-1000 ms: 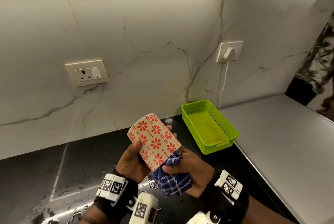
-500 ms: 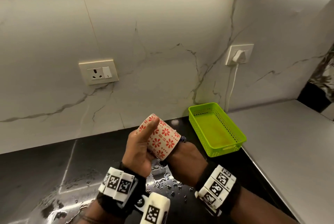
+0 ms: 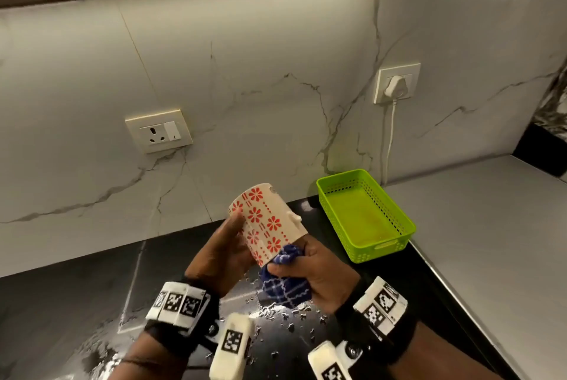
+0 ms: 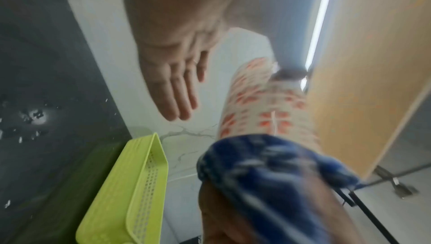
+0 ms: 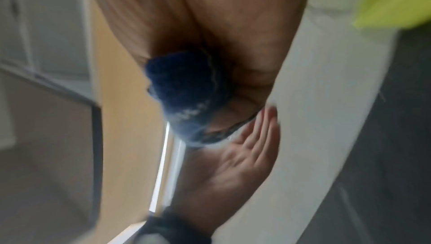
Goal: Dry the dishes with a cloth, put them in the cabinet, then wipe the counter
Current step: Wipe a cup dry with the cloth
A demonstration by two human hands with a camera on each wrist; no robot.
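A cream cup (image 3: pixel 267 223) with red flowers is held tilted above the wet counter, base up and away from me. My right hand (image 3: pixel 322 272) grips a bunched blue checked cloth (image 3: pixel 285 284) and has part of it pushed into the cup's mouth. My left hand (image 3: pixel 221 253) is at the cup's left side with its thumb on the wall. In the left wrist view the left hand's fingers (image 4: pixel 172 89) are straight, beside the cup (image 4: pixel 263 104) and the cloth (image 4: pixel 268 165). The blurred right wrist view shows the cloth (image 5: pixel 184 89) and the flat left palm (image 5: pixel 247 148).
An empty green perforated basket (image 3: pixel 395 244) stands at the back right of the black counter (image 3: pixel 76 303). Water drops (image 3: pixel 291 318) lie under my hands. A grey surface (image 3: pixel 491 226) adjoins on the right. Wall sockets (image 3: pixel 159 134) and a plugged cable (image 3: pixel 389 140) are on the marble backsplash.
Half a second ago my right hand was deep in the cup with the cloth hidden. Now it has drawn back, the cloth shows below the mouth, and the cup has turned.
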